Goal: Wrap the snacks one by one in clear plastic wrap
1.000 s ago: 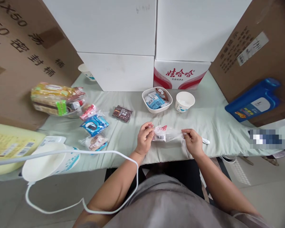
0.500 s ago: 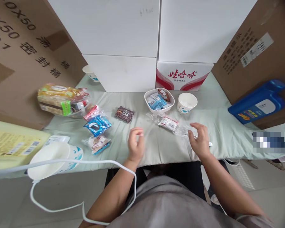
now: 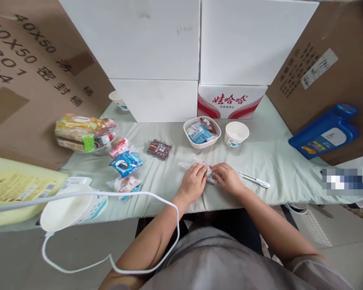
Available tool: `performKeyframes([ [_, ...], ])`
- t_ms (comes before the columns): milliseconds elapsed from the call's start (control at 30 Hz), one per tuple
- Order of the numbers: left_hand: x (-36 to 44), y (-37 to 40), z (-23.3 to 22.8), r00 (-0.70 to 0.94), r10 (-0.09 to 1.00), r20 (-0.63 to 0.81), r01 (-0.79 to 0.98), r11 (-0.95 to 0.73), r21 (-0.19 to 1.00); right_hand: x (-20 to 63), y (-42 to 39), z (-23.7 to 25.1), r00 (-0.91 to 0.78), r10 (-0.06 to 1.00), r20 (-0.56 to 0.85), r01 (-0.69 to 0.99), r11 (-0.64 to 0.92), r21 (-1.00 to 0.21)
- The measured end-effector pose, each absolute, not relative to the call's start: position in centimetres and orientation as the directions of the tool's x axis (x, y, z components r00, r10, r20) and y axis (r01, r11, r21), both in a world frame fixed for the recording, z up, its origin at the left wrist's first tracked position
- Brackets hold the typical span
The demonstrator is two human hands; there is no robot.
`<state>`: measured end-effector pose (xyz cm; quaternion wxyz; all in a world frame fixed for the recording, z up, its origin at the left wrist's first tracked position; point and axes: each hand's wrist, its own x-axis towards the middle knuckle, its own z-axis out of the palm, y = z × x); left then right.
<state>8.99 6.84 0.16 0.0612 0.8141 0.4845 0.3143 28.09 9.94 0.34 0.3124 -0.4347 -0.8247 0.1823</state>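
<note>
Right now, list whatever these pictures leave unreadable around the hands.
Head view only:
- Clear snack packet: mostly covered by the left hand and right hand; contents and label unreadable.
- Grip of either hand: fingers curl over the packet, so pinching or just resting is unclear.
- Patch at the right edge: pixelated blur.

- Both hands, left hand and right hand, meet on a clear packet on the tabletop.
- A dish of sachets lies behind them, a paper cup to its right.
- A pen-like tool lies right of the right hand.
</note>
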Motion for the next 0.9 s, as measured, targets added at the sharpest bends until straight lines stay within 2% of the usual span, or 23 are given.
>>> performKeyframes([
  [67, 8.8, 6.4, -0.3, 0.334, 0.841, 0.425, 0.766, -0.506, 0.398, 28.5, 9.7, 0.3, -0.339, 0.891, 0.301, 0.600, 0.451, -0.661],
  [167, 8.5, 5.9, -1.1, 0.292, 0.853, 0.433, 0.785, -0.472, 0.401, 29.8, 10.8, -0.2, -0.098, 0.972, 0.215, 0.644, 0.227, -0.731],
  [267, 8.0, 5.2, -1.3, 0.321, 0.827, 0.460, 0.749, -0.520, 0.411, 31.2, 12.0, -0.2, 0.040, 0.971, 0.237, 0.724, 0.135, -0.677],
  [333, 7.6, 4.5, -1.1, 0.381, 0.806, 0.452, 0.729, -0.563, 0.389, 31.7, 11.9, 0.4, 0.047, 0.933, 0.356, 0.761, 0.197, -0.618],
  [400, 7.2, 3.4, -0.5, 0.432, 0.804, 0.409, 0.730, -0.578, 0.365, 31.6, 11.1, 1.3, 0.009, 0.877, 0.480, 0.758, 0.307, -0.575],
  [467, 7.0, 2.4, 0.5, 0.472, 0.804, 0.362, 0.718, -0.589, 0.372, 30.9, 9.8, 2.2, -0.069, 0.862, 0.503, 0.719, 0.392, -0.574],
  [533, 7.0, 1.4, 2.0, 0.502, 0.785, 0.364, 0.665, -0.619, 0.417, 29.8, 8.7, 2.6, -0.191, 0.884, 0.426, 0.673, 0.434, -0.599],
  [600, 7.2, 0.9, 3.5, 0.511, 0.737, 0.442, 0.574, -0.675, 0.463, 28.6, 7.9, 2.3, -0.331, 0.877, 0.348, 0.656, 0.479, -0.584],
  [733, 7.8, 1.4, 4.9, 0.411, 0.638, 0.651, 0.461, -0.762, 0.455, 26.7, 7.0, 0.6, -0.556, 0.793, 0.247, 0.684, 0.606, -0.405],
  [833, 7.8, 2.6, 3.4, 0.340, 0.718, 0.608, 0.572, -0.671, 0.472, 26.3, 6.4, -0.1, -0.607, 0.771, 0.194, 0.697, 0.633, -0.335],
  [900, 7.5, 3.3, 1.5, 0.280, 0.810, 0.516, 0.705, -0.538, 0.462, 26.8, 6.5, 0.1, -0.621, 0.760, 0.191, 0.674, 0.642, -0.366],
])
